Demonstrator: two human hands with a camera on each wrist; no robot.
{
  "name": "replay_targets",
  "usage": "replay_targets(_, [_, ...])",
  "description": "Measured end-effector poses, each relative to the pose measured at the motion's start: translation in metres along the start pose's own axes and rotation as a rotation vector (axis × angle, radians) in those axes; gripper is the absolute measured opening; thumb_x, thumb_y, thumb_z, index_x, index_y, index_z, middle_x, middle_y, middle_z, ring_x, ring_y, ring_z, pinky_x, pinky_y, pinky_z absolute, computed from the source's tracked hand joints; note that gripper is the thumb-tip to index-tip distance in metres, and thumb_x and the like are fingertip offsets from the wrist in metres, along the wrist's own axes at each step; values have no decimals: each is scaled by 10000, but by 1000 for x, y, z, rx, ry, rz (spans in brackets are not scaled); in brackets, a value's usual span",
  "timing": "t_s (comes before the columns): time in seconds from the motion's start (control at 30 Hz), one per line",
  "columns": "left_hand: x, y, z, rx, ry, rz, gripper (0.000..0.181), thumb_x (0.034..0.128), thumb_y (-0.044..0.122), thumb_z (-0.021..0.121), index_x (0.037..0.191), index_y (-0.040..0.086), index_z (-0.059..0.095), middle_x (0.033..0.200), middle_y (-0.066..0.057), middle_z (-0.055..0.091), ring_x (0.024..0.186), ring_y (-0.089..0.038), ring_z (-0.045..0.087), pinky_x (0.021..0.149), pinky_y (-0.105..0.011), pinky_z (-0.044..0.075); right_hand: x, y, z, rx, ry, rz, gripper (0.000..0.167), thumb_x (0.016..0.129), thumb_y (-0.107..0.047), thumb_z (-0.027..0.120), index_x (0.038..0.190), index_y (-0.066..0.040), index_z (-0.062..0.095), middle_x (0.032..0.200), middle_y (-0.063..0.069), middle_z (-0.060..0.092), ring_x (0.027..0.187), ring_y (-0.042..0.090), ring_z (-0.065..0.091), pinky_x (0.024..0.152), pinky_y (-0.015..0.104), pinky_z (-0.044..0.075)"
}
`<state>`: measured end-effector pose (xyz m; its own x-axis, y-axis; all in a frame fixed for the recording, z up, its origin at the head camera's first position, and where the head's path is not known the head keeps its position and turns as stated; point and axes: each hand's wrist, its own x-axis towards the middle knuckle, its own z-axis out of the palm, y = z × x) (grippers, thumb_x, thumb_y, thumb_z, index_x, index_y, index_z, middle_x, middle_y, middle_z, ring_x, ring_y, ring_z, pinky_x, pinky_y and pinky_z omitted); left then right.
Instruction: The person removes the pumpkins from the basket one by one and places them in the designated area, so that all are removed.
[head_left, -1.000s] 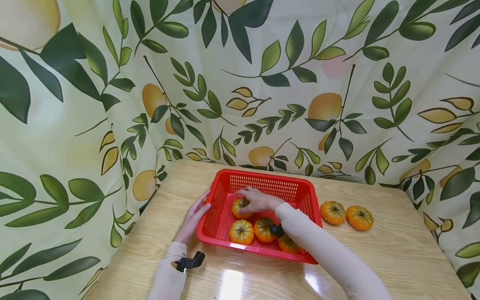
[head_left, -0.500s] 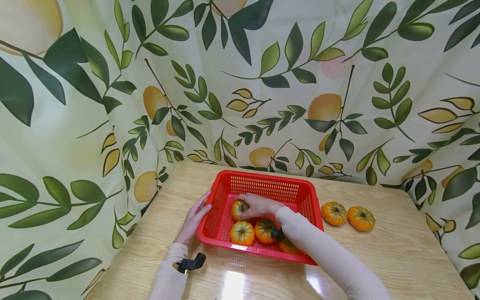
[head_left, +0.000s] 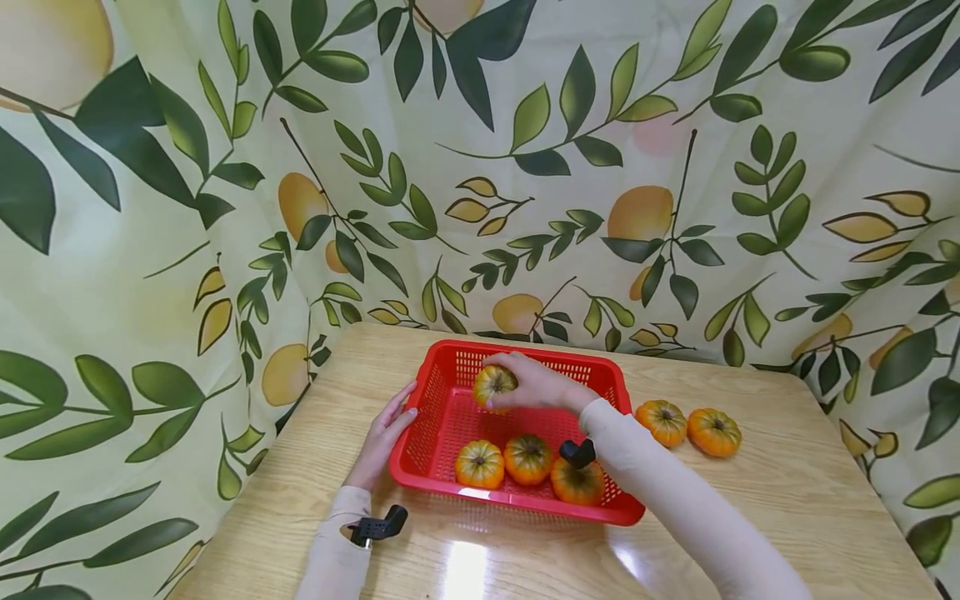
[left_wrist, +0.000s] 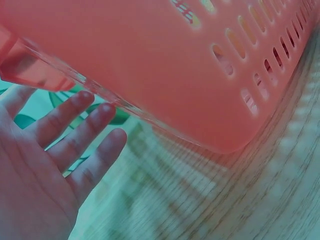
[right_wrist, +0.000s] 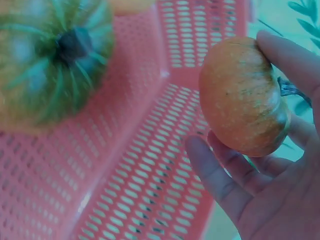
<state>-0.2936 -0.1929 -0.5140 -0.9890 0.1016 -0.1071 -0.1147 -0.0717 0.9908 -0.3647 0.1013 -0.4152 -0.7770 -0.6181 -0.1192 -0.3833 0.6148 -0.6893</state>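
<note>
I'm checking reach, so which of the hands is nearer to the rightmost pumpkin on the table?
Right. The right hand holds another pumpkin over the basket, to the left of the rightmost pumpkin; the left hand is farther off, at the basket's left rim.

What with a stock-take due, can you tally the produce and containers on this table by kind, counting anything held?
Orange pumpkins: 6 (1 in the right hand, 3 lying in the basket, 2 on the table)
Red basket: 1
Total: 7
</note>
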Motion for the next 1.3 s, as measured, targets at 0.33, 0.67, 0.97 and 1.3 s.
replay_targets(0.33, [0,-2,-1,4,9,-17,515,1030,301,557,1524,362,423,1583,-90,441,1261,-346,596,963,-455,571,-21,6,-25,30,87,-19,716,876,-438,768,1484,-233,449,1310,19,563,1119,190,574,939,360,526])
replay_targets(0.67, [-3,0,-1,1,14,-1,522,1042,262,534,1542,329,400,1561,-131,462,1232,-355,614,929,-457,586,-39,17,-33,79,129,20,719,859,-472,781,1471,-273,459,1357,28,536,1180,233,558,980,396,525])
replay_targets(0.97, [-3,1,0,4,17,15,531,1040,263,536,1550,299,393,1568,-142,452,1197,-328,632,909,-446,594,-57,30,-43,110,170,74,754,877,-473,760,1511,-269,406,1300,59,601,1129,242,594,947,392,540])
replay_targets(1.3, [-2,1,2,9,-6,41,552,1044,276,532,1570,254,364,1574,-183,430,1192,-307,636,915,-442,591,-74,38,-52,131,190,83,737,898,-422,754,1517,-227,406,1327,104,576,1139,266,592,932,386,551])
